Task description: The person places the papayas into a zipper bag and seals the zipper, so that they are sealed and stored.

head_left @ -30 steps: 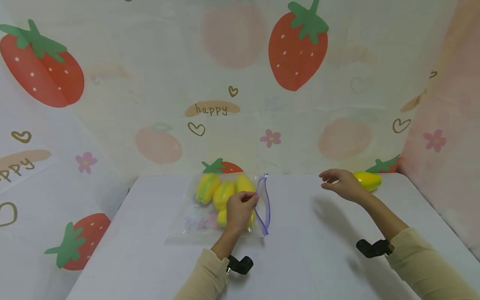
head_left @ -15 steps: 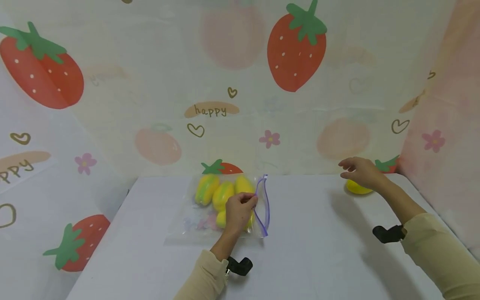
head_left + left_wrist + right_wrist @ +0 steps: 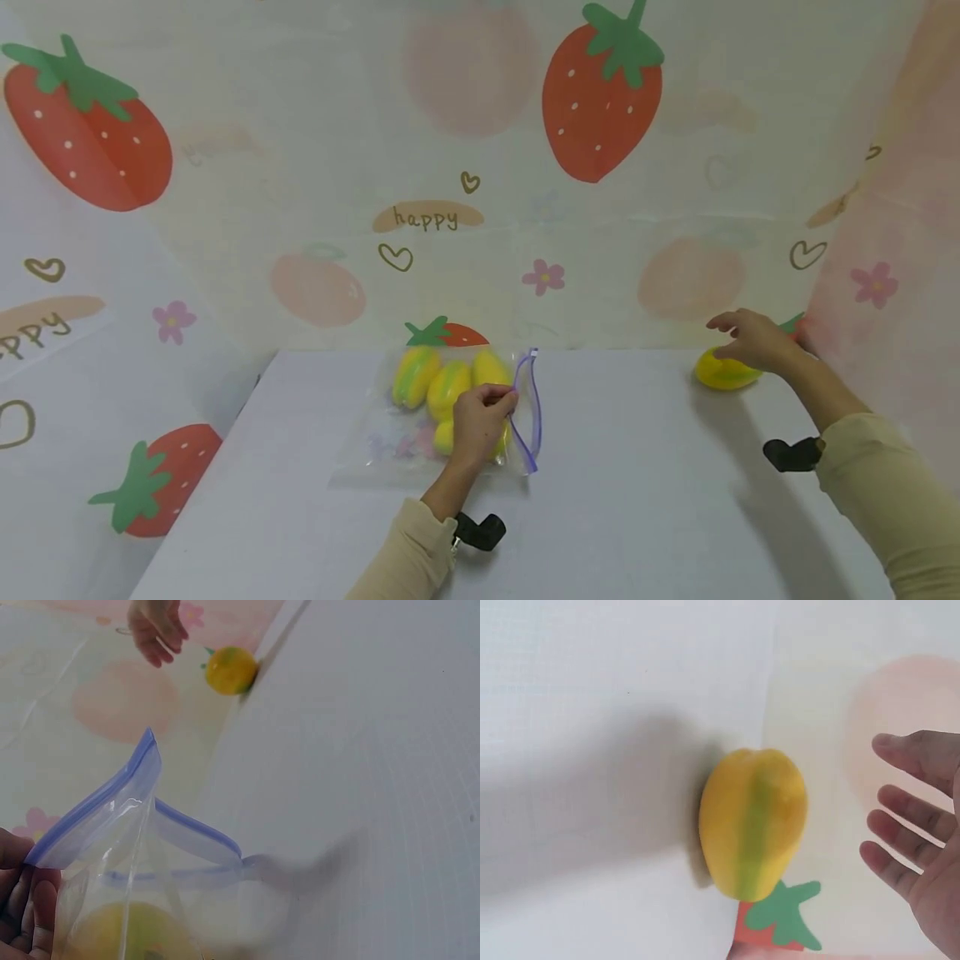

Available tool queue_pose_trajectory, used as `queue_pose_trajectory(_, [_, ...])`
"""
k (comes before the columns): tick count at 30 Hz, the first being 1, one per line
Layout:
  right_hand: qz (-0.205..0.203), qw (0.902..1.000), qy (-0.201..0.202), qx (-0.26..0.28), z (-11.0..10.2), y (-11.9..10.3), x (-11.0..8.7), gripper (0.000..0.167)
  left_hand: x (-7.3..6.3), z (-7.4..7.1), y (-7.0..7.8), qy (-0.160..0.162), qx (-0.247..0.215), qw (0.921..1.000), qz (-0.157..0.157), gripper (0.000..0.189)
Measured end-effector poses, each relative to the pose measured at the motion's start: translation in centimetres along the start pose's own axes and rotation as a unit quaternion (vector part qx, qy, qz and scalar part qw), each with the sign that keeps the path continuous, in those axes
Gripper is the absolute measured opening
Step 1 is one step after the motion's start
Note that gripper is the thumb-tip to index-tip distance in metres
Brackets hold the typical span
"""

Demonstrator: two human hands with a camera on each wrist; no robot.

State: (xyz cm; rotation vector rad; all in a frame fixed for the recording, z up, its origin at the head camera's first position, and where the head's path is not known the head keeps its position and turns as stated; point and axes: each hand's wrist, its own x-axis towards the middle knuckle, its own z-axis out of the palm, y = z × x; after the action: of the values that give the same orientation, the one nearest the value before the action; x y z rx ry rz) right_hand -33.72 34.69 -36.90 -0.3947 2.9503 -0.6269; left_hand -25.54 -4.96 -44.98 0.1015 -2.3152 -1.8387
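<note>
Left fingers pinch purple-rimmed bag; right fingers spread, empty, just apart from yellow fruit.

A white tabletop spans six o'clock, a cream strawberry-print backdrop rises at twelve, a whitish printed panel at nine, a pink panel at three.

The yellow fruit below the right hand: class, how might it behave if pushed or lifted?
The yellow fruit would probably roll if nudged, since its sides are rounded. Its smooth-looking surface may make it slightly slippery. It seems likely to keep its shape, as it shows no sag on the table.
</note>
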Motion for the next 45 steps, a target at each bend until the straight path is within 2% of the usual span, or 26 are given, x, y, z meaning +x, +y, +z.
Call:
queue_pose_trajectory(7, [0.019,0.9996,-0.018,-0.001,-0.1,1.2,-0.2,0.052,-0.1,-0.2,0.0,-0.005,0.002,0.9999,-0.012,0.015])
queue_pose_trajectory(18, [0.042,0.9985,-0.037,-0.005,1.5,4.0,-0.5,0.059,-0.1,0.0,-0.2,-0.007,-0.001,0.9999,-0.007,0.015])
queue_pose_trajectory(25, [0.051,0.9979,-0.04,0.003,2.3,5.1,-0.4,0.064,-0.3,0.0,-0.2,-0.014,-0.002,0.9996,-0.023,0.015])
queue_pose_trajectory(38, [0.067,0.9969,-0.03,-0.026,2.7,5.3,-0.4,0.068,0.0,-0.1,-0.1,-0.014,-0.007,0.9998,-0.015,0.015])
queue_pose_trajectory(45, [0.085,0.9962,-0.017,-0.006,3.6,5.3,-0.3,0.072,0.0,-0.3,-0.1,-0.016,-0.001,0.9997,-0.019,0.016])
